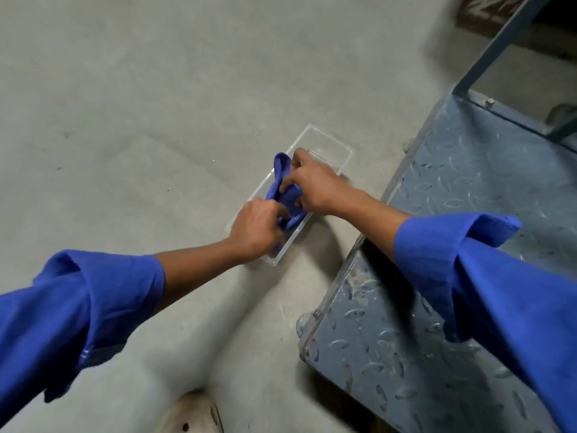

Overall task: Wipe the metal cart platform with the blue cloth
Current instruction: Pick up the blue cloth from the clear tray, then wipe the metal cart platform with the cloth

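The blue cloth (281,176) is bunched up over a clear plastic tray (331,145) that lies on the concrete floor. My left hand (256,228) grips the cloth's near end, fingers curled round it. My right hand (312,182) grips the cloth's middle from the right, and a fold sticks up beyond its fingers. The metal cart platform (468,189), blue-grey tread plate, fills the right side of the view. My right forearm reaches across its left edge.
The cart's handle frame (496,42) rises at the upper right. A caster wheel (562,115) shows behind the platform's far edge. A light shoe tip (190,414) is at the bottom edge. Bare concrete floor (125,120) spreads to the left.
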A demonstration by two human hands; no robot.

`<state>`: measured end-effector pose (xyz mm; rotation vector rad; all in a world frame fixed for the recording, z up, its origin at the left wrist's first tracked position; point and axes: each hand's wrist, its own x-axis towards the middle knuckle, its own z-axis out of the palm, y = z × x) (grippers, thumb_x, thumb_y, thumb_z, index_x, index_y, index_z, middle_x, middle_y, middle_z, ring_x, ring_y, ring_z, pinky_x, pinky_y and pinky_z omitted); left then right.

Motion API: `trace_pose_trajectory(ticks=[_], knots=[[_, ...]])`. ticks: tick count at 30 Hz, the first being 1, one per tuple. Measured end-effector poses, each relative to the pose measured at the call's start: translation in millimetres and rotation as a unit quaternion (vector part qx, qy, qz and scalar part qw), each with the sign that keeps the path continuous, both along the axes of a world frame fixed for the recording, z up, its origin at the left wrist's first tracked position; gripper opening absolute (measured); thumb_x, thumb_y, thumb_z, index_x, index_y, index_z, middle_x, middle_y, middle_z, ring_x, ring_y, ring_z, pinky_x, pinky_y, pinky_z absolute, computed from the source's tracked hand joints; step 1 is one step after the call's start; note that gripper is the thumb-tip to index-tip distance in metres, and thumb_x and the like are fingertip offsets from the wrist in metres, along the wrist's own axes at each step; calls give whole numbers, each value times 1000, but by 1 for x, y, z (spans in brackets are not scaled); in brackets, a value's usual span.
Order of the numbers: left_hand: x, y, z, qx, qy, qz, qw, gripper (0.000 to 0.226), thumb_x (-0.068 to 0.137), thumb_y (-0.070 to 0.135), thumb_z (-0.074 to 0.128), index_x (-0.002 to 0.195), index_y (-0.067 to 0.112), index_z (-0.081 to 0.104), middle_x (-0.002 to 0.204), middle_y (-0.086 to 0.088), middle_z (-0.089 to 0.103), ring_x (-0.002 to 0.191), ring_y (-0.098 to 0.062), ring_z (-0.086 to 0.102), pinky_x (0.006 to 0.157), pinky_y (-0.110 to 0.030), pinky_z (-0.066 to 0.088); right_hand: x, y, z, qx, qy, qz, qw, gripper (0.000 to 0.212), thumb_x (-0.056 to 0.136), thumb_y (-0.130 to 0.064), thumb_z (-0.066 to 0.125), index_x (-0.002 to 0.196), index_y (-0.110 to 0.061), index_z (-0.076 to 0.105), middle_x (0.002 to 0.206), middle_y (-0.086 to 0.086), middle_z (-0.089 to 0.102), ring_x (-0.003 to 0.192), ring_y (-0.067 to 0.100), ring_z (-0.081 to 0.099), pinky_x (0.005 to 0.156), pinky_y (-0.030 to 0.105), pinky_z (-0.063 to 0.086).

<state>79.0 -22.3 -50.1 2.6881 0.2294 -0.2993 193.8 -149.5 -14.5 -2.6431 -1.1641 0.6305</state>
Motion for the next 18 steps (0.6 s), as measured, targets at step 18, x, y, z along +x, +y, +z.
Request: trace_pose_trajectory(ticks=[18], knots=[[-36,-161,119,-76,-305,-387,867,17,77,10,50,82,3,65,86,-20,58,61,-39,57,43,-45,48,-62,-227,117,189,-131,-141,963,49,92,16,64,118,-21,82,134,16,53,91,20,60,92,16,49]])
